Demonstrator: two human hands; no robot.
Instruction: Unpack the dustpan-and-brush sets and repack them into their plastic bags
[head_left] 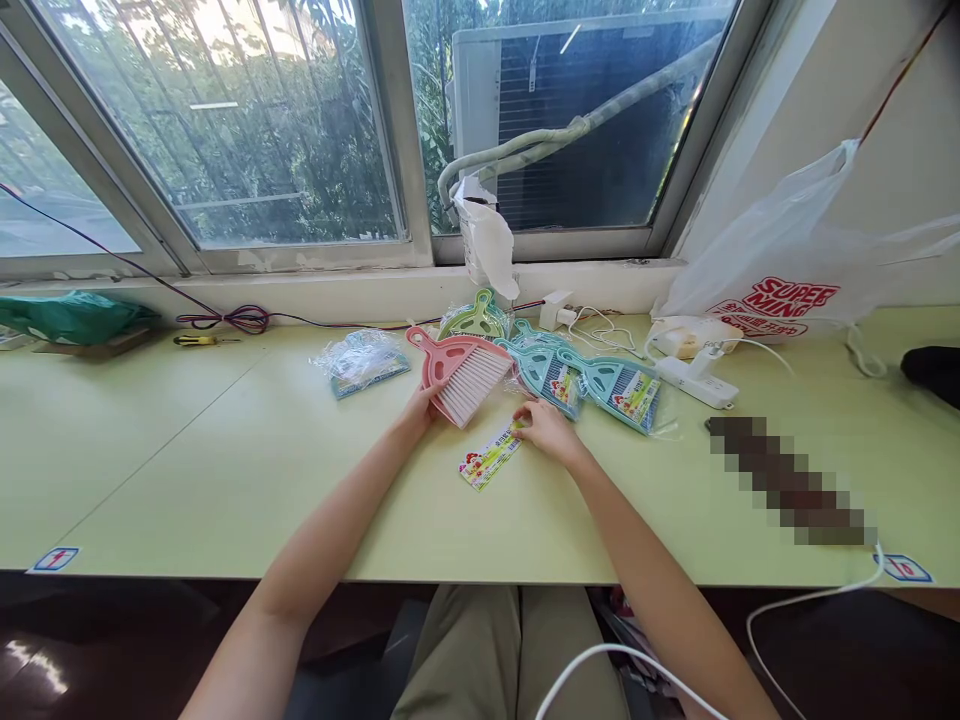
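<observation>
My left hand is closed on the lower left edge of a pink dustpan with a white-bristled brush, tilted above the table. Between the fingertips of my right hand is the upper end of a printed label card, yellow-green with red and white print. The card's lower end reaches down to the left, below the dustpan. Just beyond my right hand lie two blue dustpan sets in clear plastic with similar labels. A green dustpan set sits behind the pink one, partly hidden.
Left of the dustpans lies a crumpled clear plastic packet. A power strip with white cables and a white plastic bag are at the right. A screwdriver and a green bag lie at the left. The table ends before my lap.
</observation>
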